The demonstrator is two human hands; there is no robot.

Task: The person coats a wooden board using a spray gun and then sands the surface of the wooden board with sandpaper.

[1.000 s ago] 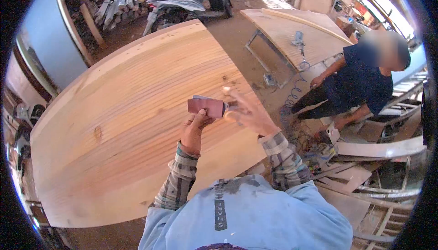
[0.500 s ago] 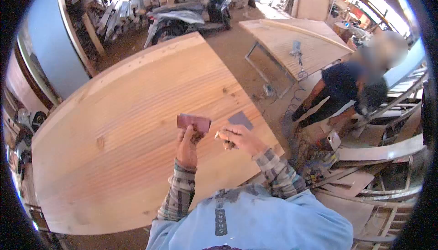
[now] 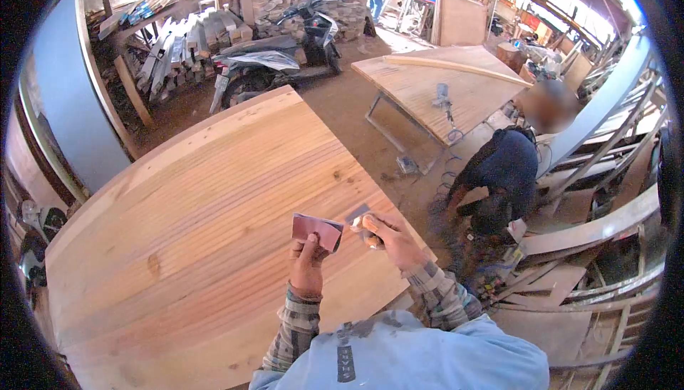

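Observation:
My left hand [image 3: 306, 265] grips a folded sheet of reddish-brown sandpaper [image 3: 318, 232], thumb across its front, above the wooden panel [image 3: 192, 219]. Close beside it, my right hand [image 3: 392, 237] is closed, fingers curled. A small pale bit shows at its fingertips, too small to name. Just beyond those fingers is a flat grey piece [image 3: 358, 212], partly hidden by the hand; it appears to lie on the panel. The panel is broad, pale and knotty, with visible grain stripes.
A second wooden panel [image 3: 434, 80] stands on a frame at the back, with a spray gun [image 3: 442, 94] and coiled hose. A co-worker [image 3: 502, 169] bends down at the right near curved wooden pieces [image 3: 598, 226]. A motorbike [image 3: 278, 62] and stacked timber [image 3: 192, 41] are behind.
Both hands have moved slightly down and right in view, and the sandpaper has tilted. The co-worker has bent lower. The whole view has shifted with my head.

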